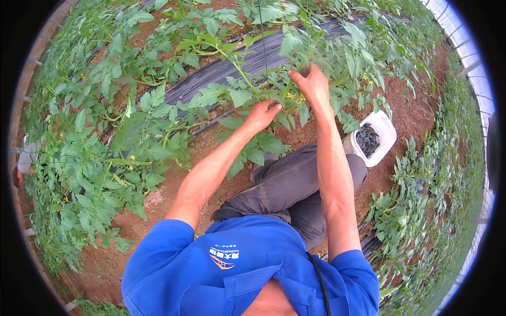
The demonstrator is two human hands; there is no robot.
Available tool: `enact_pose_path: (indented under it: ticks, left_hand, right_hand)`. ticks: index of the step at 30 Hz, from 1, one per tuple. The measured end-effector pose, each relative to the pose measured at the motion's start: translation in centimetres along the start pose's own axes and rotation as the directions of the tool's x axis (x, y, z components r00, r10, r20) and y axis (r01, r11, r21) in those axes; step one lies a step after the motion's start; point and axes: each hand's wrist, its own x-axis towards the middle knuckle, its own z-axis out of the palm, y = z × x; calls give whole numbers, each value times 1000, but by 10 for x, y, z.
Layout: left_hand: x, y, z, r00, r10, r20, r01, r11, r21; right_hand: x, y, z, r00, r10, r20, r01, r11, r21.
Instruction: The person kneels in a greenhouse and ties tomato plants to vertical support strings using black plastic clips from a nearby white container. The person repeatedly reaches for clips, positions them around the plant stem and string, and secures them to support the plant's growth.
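Both my hands are in among the leaves of a tomato plant (290,85) with small yellow flowers (295,97). My left hand (264,112) has its thumb and fingers close together at a thin dark string (264,47), which runs up out of view; its grip is partly hidden. Higher and to the right, my right hand (312,81) is bent around the upper stem, thumb towards the left, and leaves cover its fingertips. By my knee, a white plastic container (381,154) holds many small dark clips (367,139).
Rows of tomato plants (95,158) stand to the left and more plants (419,197) to the right. Black plastic mulch film (237,63) covers the bed, with reddish soil (158,201) beside it. Another person (28,158) is at the far left edge. Greenhouse framing curves along the right.
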Motion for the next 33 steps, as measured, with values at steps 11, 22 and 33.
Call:
enact_pose_path:
  ticks: [11,22,33]
  left_hand:
    - [8,-37,-38,988,-39,150,68,979,-192]
    - [-21,-79,-64,996,77,33,-58,915,-399]
    - [-15,-25,-85,978,139,-157,-178,946,-270]
  right_hand:
    - [-28,62,18,857,-354,374,115,839,532]
    - [-55,-34,49,481,-814,326,674,581,456]
    - [-34,-55,84,781,-624,20,618,777,117]
